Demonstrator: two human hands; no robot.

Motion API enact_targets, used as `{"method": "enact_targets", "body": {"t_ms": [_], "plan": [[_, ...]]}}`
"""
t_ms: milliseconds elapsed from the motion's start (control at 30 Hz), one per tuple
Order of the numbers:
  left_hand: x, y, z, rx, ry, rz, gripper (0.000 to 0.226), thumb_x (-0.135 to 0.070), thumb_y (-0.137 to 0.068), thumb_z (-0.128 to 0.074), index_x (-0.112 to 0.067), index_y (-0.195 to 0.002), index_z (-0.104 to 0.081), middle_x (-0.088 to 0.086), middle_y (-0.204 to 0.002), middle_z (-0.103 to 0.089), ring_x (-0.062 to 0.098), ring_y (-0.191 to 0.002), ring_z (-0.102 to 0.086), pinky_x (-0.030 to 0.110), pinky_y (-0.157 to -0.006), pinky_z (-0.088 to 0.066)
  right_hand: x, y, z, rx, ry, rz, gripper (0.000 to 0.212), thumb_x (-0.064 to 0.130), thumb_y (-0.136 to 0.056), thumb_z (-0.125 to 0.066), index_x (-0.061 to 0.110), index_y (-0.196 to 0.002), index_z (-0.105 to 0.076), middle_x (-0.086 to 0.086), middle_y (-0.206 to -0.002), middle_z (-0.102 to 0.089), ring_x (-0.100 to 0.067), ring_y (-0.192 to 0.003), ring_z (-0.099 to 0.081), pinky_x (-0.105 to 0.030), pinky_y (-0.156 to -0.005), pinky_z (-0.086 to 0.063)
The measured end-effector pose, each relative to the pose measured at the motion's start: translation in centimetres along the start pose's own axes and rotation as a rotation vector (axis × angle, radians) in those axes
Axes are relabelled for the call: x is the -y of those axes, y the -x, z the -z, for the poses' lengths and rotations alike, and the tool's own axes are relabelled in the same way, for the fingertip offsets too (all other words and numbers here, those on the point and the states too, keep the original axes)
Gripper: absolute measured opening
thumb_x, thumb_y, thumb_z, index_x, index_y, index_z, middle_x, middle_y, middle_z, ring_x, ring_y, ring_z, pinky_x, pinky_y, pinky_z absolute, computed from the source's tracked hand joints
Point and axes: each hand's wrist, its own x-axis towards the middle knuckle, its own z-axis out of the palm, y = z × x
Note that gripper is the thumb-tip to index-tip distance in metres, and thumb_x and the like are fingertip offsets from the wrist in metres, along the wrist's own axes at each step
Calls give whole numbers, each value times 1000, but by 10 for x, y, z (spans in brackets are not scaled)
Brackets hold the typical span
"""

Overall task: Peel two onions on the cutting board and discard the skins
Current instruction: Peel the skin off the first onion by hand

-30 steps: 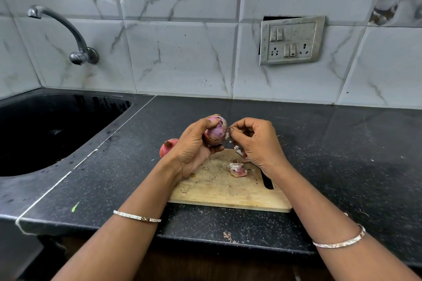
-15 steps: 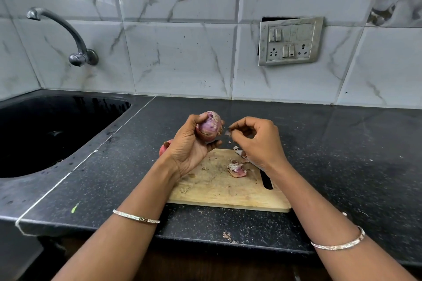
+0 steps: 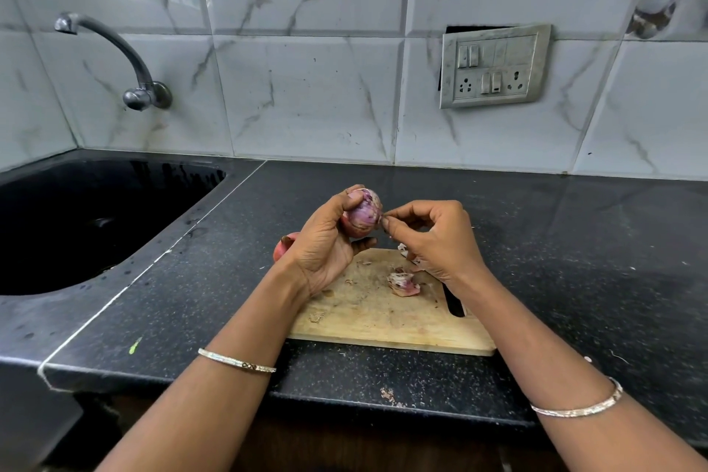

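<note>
**Position.** The red onion (image 3: 364,213) is held in the air above the far edge of the wooden cutting board (image 3: 383,318), clear of its surface. A second onion (image 3: 285,245), with its skin on, lies just off the board's far left corner and is mostly hidden behind the left hand (image 3: 325,241). A small heap of removed skins (image 3: 402,282) rests on the board towards its right edge. The board sits at the near edge of the black countertop (image 3: 574,241), with the sink (image 3: 95,222) well apart on the left.

**Grip.** The left hand cups the onion, with the thumb over its top and the fingers curled beneath. The right hand (image 3: 433,238) has its thumb and forefinger pinched narrowly at the onion's right end. Its fingertips (image 3: 387,220) touch the skin there. Whether a flap is actually caught between them is too small to tell.

**Handling, as judged.**
- The onion is light, firm and round, so one cupped hand supports it.
- Where the skin is off, the surface looks glossy and is probably slippery. Hold it with the palm as well as the fingertips.
- The outer skin is thin, dry and brittle, and it tears into scraps. Take hold at the root or tip end, where a loose edge lifts, and pull along the bulb.
- The scraps are nearly weightless, so gather them in a heap before discarding.
</note>
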Motion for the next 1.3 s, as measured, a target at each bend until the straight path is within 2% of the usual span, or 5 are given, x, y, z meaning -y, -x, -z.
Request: {"method": "enact_targets", "body": {"t_ms": [267, 433, 833, 1033, 1300], "plan": [[1, 2, -2, 19, 26, -16, 37, -27, -86, -62, -13, -120, -58, 9, -107, -67, 16, -90, -64, 34, -76, -52, -1, -1, -1, -34, 12, 12, 4, 13, -85, -79, 14, -81, -82, 4, -68, -75, -7, -60, -67, -26, -57, -52], [1, 1, -2, 0, 41, -38, 13, -20, -97, -57, -21, -110, -60, 8, -109, -65, 18, -92, -63, 34, -77, -52, 3, 2, 0, 0, 13, 38, 6, 17, -84, -82, 14, -88, -82, 6, -71, -76, -3, -59, -67, -18, -54, -50], [3, 2, -7, 21, 132, -12, 57, -24, -95, -66, 4, -140, -45, 27, -134, -56, 32, -119, -59, 38, -91, -59, 3, 3, -5, -142, 162, 101, 7, 14, -80, -77, 20, -80, -80, 12, -67, -72, -4, -62, -68, -23, -63, -57], [-2, 9, -12, 51, 122, 59, 53, -41, -95, -59, 7, -117, -59, 25, -121, -68, 27, -112, -69, 37, -91, -60, 2, 0, -4, -143, 98, 51, 8, 11, -83, -75, 18, -80, -77, 9, -68, -72, -2, -64, -67, -17, -62, -51], [-5, 13, -14, 36, 125, 73, 65, -38, -95, -62, 11, -136, -49, 30, -131, -63, 33, -124, -63, 43, -98, -56, 6, -1, 0, -129, -3, 66, 10, 6, -83, -75, 16, -86, -76, 5, -77, -74, -5, -71, -67, -23, -66, -55]]}}
